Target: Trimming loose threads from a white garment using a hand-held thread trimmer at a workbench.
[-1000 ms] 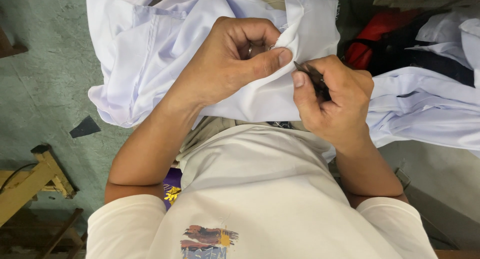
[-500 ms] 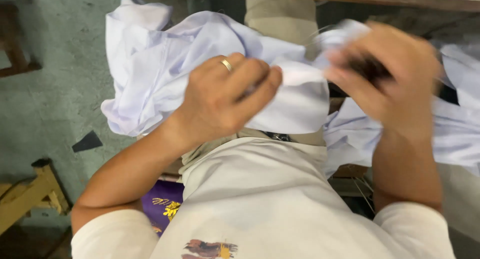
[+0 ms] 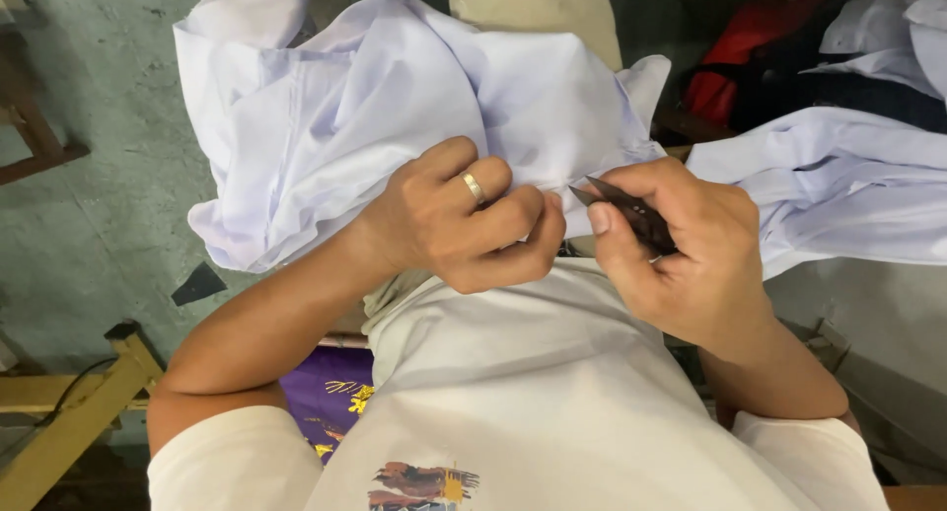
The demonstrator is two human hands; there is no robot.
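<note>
In the head view, the left hand (image 3: 464, 220) is closed in a fist on a fold of the pale lilac-white garment (image 3: 395, 107), its fingers (image 3: 513, 215) curled tight over the cloth and a gold ring (image 3: 474, 186) showing on one of them. The garment bunches up beyond and to the left of those fingers and drapes over the person's lap, with its lower edge pinched just under the knuckles.

The right hand (image 3: 681, 255) sits just beside the left, thumb nearly touching the left fingertips. Its fingers are wrapped narrowly around small dark thread snips (image 3: 626, 210), thumb pressed on top. The pointed tip of the snips juts out toward the left hand and lies at the cloth edge held there; whether it touches the fabric cannot be told.

Beyond the right fingers lies another pale garment (image 3: 838, 185), spread to the right, with a red and dark bundle (image 3: 750, 52) behind it. Near the left elbow, a wooden frame (image 3: 69, 412) stands on the grey-green floor (image 3: 89, 225), and a dark fabric scrap (image 3: 197, 284) lies on that floor.
</note>
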